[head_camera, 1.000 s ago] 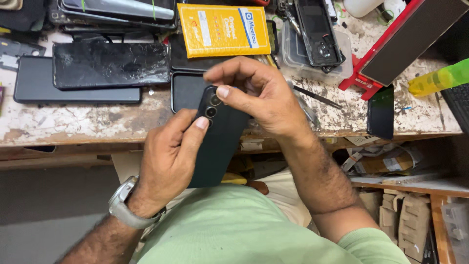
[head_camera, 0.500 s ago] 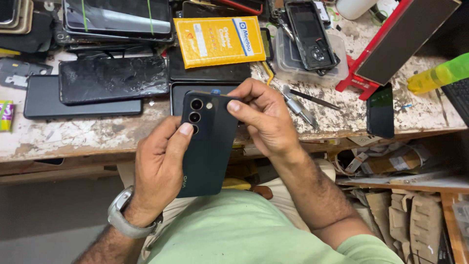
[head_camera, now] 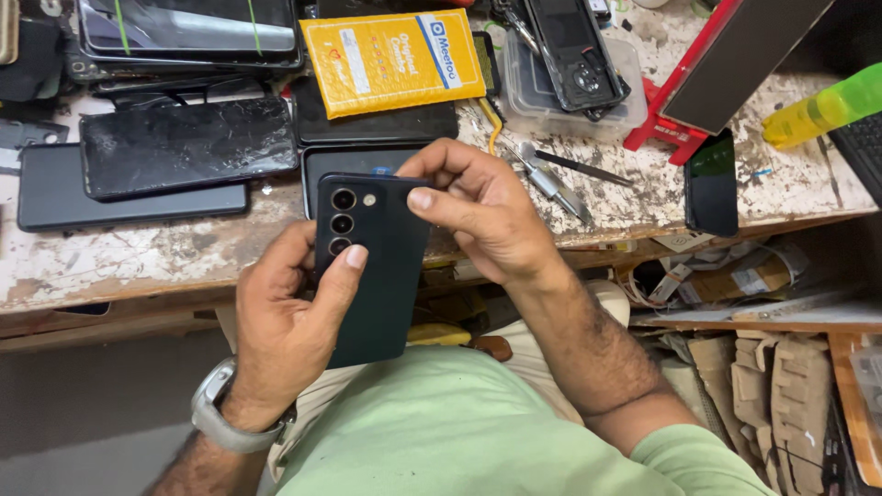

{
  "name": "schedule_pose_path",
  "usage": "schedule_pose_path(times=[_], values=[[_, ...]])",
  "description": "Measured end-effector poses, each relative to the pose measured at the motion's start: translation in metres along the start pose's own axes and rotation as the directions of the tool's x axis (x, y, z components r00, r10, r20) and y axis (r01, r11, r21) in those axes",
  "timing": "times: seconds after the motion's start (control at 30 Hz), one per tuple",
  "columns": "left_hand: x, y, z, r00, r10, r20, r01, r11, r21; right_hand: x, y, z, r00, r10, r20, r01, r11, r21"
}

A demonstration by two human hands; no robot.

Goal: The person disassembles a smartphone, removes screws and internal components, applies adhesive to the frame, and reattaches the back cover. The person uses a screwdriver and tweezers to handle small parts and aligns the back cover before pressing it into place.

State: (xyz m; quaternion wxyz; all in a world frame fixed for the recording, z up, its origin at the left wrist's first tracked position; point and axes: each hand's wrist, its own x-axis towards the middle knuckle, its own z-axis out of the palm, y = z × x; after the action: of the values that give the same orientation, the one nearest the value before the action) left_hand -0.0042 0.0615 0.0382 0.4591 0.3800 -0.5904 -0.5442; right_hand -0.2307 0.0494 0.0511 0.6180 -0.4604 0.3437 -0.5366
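While both hands grip dark phone [head_camera: 377, 266], its screen faces away.

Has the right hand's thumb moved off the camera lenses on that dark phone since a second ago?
Yes. The right hand has slid right, toward the screwdriver; the lenses on the dark phone now show, with the left hand beneath.

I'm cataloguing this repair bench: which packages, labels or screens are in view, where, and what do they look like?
Padded envelope: bench top centre, rectangular, yellow with a blue-and-white label.
Cracked phone screen: bench left, black rectangle, glass shattered.
Dark phone: held in left hand and right hand, back facing up, three lenses.
Small phone: bench right edge, dark greenish screen.
Clear plastic box: beside the envelope, holds a phone frame.
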Motion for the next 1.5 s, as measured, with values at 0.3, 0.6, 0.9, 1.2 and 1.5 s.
schedule_pose_path(times=[0.3,0.6,0.9,1.2,1.5], values=[[0.000,0.005,-0.001,0.998,0.064,0.006,-0.064,0.991,0.120,0.003,0.004,-0.001,0.998,-0.057,-0.017,0.055,0.992,-0.116],[0.001,0.005,-0.003,0.997,0.078,-0.001,-0.076,0.985,0.155,0.005,-0.005,0.010,0.997,-0.070,-0.035,0.053,0.935,-0.350],[0.000,0.005,0.001,0.994,0.105,0.034,-0.109,0.982,0.152,0.008,-0.008,0.008,0.999,-0.038,0.017,0.041,0.938,-0.345],[0.002,0.014,-0.003,0.996,0.011,0.085,-0.034,0.962,0.271,0.010,-0.020,0.010,0.998,0.001,0.067,0.028,0.908,-0.419],[0.004,0.010,-0.002,0.985,0.025,0.171,-0.063,0.974,0.218,0.017,-0.018,0.014,0.995,0.034,0.089,0.010,0.892,-0.452]])
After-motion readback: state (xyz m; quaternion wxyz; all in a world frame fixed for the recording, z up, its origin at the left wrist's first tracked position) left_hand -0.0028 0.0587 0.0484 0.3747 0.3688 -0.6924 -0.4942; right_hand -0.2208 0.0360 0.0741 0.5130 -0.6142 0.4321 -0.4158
